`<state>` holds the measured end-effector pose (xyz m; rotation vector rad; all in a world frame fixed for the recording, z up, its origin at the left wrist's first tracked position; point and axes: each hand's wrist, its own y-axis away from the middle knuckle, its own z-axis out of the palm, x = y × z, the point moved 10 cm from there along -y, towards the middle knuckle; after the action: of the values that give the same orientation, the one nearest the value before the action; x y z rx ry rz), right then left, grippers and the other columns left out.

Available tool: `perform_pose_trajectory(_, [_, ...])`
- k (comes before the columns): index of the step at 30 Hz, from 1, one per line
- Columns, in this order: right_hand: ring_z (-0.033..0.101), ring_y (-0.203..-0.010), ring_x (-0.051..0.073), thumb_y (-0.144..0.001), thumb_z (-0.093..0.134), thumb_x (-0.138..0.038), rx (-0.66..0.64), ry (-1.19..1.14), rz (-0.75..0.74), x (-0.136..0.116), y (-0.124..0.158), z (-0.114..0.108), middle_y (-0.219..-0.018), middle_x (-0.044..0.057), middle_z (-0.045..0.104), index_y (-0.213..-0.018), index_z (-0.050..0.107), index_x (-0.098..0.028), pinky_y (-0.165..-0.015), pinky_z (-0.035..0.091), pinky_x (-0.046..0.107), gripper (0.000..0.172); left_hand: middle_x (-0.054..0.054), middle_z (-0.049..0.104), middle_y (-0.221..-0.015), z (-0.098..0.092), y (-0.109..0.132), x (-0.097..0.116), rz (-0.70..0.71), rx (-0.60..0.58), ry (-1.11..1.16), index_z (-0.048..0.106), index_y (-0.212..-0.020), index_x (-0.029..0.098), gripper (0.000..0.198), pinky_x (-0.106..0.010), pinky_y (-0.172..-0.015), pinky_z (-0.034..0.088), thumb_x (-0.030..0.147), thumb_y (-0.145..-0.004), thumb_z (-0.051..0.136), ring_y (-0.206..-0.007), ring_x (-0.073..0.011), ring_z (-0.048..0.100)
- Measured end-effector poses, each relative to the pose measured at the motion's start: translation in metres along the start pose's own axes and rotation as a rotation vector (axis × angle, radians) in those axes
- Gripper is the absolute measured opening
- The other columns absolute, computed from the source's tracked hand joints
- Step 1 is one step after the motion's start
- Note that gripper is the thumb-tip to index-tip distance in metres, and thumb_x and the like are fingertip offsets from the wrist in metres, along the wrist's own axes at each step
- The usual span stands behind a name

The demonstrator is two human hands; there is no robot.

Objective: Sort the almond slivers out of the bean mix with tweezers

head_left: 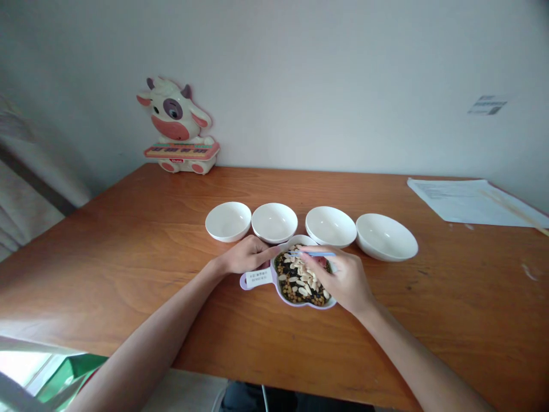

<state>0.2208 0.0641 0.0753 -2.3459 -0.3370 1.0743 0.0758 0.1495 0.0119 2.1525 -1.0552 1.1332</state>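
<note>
On the wooden table, right fingers pinch a blue stick over seeds.

A toy cow with a small pink keyboard stands at the far edge of the wooden table, close against the white wall. On the right side of the table lie white paper sheets, and a thin wooden stick is lying across them. A small paper label is stuck on the wall, and a pale curtain hangs at the left.
</note>
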Motion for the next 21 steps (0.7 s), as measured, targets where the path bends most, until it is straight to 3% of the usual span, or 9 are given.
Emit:
perform_pose_trajectory(8, [0.074,-0.070,0.016,-0.093,0.068,-0.027,-0.029,0.004,0.018,0.0007,-0.0024,0.0022,-0.092,0.001,0.081,-0.100,0.077,-0.024,-0.063,0.060,0.026,0.012,-0.004,0.059,-0.049,-0.0010,0.0004,-0.0063,-0.035,0.006,0.038,0.061,-0.054,0.012,0.070,-0.022,-0.051,0.040,0.053,-0.105,0.036,-0.046,-0.0103,0.050])
perform_pose_trajectory(13, [0.072,-0.067,0.016,-0.094,0.067,-0.029,-0.029,0.004,0.026,0.0024,-0.0021,0.0032,-0.088,0.001,0.080,-0.099,0.076,-0.024,-0.062,0.059,0.027,0.012,-0.005,0.059,-0.050,-0.0016,0.0004,-0.0025,-0.011,0.021,0.001,0.057,-0.053,0.012,0.070,-0.022,-0.050,0.038,0.054,-0.105,0.036,-0.046,-0.0099,0.049])
perform_pose_trajectory(21, [0.074,-0.077,0.017,-0.093,0.068,-0.026,0.004,-0.055,0.059,0.0048,-0.0015,0.0011,-0.093,0.001,0.080,-0.096,0.075,-0.024,-0.067,0.060,0.025,0.008,-0.005,0.058,-0.049,-0.0017,0.0004,-0.0083,-0.028,0.023,-0.042,0.056,-0.053,0.012,0.072,-0.022,-0.047,0.035,0.060,-0.103,0.035,-0.045,-0.0100,0.047])
